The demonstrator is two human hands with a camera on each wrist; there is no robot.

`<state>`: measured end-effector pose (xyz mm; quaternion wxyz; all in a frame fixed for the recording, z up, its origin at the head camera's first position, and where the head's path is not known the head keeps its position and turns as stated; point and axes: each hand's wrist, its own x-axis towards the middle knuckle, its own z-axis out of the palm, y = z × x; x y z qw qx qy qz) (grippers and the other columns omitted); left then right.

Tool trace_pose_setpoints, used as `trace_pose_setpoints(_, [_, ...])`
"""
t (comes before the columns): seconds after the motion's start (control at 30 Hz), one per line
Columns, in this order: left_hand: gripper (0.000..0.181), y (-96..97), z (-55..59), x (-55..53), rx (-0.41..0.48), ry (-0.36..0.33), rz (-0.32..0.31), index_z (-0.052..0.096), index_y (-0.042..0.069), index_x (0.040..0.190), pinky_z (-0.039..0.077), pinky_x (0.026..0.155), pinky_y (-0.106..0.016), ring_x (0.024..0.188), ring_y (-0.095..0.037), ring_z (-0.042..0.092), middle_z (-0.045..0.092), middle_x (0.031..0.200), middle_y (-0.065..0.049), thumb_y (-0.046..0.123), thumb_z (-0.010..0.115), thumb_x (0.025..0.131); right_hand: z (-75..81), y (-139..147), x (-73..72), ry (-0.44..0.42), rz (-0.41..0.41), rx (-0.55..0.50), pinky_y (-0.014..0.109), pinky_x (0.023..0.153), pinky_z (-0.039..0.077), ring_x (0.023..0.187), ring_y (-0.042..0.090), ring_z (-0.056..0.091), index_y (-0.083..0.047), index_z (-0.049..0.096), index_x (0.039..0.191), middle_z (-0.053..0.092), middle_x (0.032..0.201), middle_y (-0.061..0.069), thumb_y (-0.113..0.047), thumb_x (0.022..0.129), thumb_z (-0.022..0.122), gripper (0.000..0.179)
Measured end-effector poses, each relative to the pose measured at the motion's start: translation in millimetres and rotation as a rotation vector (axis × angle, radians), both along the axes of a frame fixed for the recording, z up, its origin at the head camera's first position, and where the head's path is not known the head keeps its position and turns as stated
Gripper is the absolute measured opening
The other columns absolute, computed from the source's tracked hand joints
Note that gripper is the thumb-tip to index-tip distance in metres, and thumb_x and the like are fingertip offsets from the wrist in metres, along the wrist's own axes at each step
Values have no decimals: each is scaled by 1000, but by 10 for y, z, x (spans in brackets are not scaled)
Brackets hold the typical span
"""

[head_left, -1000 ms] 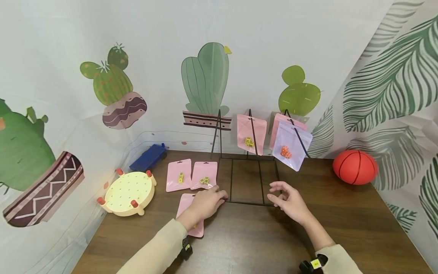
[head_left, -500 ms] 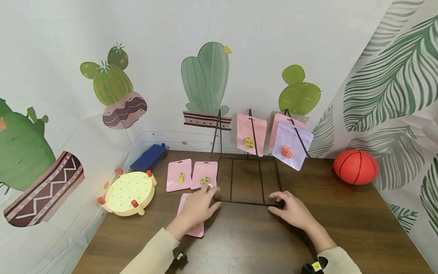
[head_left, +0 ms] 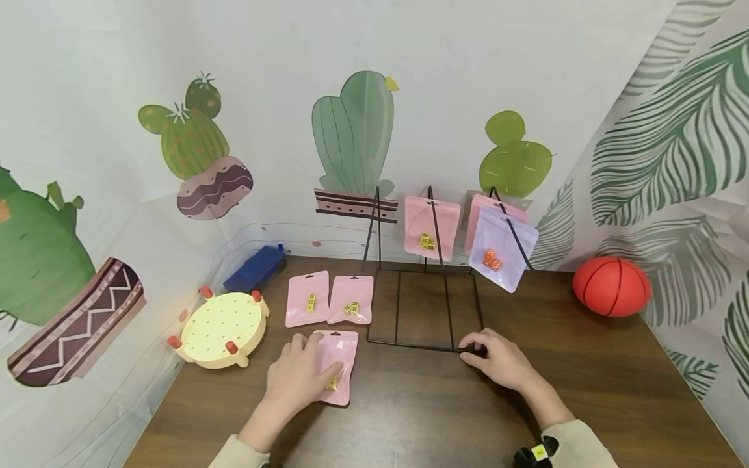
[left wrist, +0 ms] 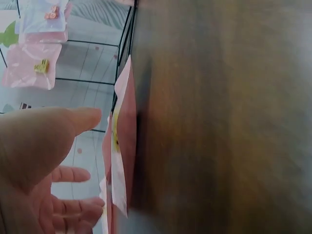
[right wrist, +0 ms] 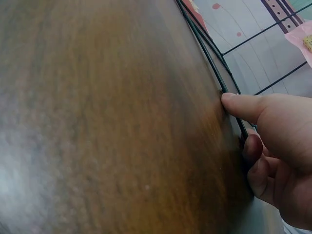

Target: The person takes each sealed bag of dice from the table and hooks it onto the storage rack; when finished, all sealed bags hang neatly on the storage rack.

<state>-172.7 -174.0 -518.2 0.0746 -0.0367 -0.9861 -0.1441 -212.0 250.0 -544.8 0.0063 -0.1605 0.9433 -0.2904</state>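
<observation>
My left hand [head_left: 295,374] is over a pink zip bag [head_left: 345,354] with yellow dice in it, lying on the table. Thumb and fingers are spread apart above the bag in the left wrist view. Two more pink bags, one left [head_left: 300,315] and one right [head_left: 351,289], lie just behind it, also with yellow dice. My right hand [head_left: 503,361] pinches the front right corner of a black wire rack [head_left: 409,346] between thumb and fingers. From the rack's hooks hang a pink bag [head_left: 418,218] with yellow dice and a purple bag [head_left: 497,234] with orange dice; another pink bag [head_left: 476,211] hangs behind the purple one.
A round cream pegged board [head_left: 219,328] with red-tipped legs stands at the left, a blue toy [head_left: 254,268] behind it. At the back right sits a red ball [head_left: 612,286]. A printed cloth [head_left: 275,58] backs the wooden table [head_left: 409,416].
My left hand has left the rack's front left corner and moved left and nearer, over the front pink bag. My right hand has come onto the rack's front right corner.
</observation>
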Motion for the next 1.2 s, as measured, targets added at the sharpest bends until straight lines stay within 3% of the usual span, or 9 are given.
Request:
trace_pose_setpoints(0.3, [88,-116,-57,62,-11,-76,34,54,9,143,51,61,-54,92,-36,64,58,104,-15,69,75,82,1,10,-1,38,7,-20,35,68,44,85,11,54,-32,74,102,57,91,-12,-25,95,79,11])
trace_pose_setpoints(0.57, [92,-110,-68,51,40,-105,47,54,8,143,51,63,-53,88,-34,68,64,111,-15,69,78,78,-18,20,6,31,6,-31,32,68,44,83,9,54,-33,75,100,57,89,-13,-27,94,79,10])
trace_pose_setpoints(0.8, [99,-106,-67,47,162,-171,70,53,6,143,52,70,-55,94,-40,68,66,122,-15,67,85,71,-6,33,-10,53,24,-52,30,69,44,82,8,54,-31,75,99,55,87,-13,-24,94,80,10])
trace_pose_setpoints(1.0, [87,-103,-41,27,312,-224,30,59,4,130,52,73,-46,90,-24,65,68,105,-6,54,93,67,-9,38,-18,39,17,-55,30,69,43,82,8,53,-33,75,98,55,87,-13,-25,94,80,10])
trace_pose_setpoints(1.2, [75,-135,-37,41,406,-280,-21,60,8,122,49,67,-39,80,-19,60,66,90,-1,46,95,68,-16,26,-20,34,13,-56,31,69,44,83,8,54,-34,75,97,56,87,-14,-25,93,80,11])
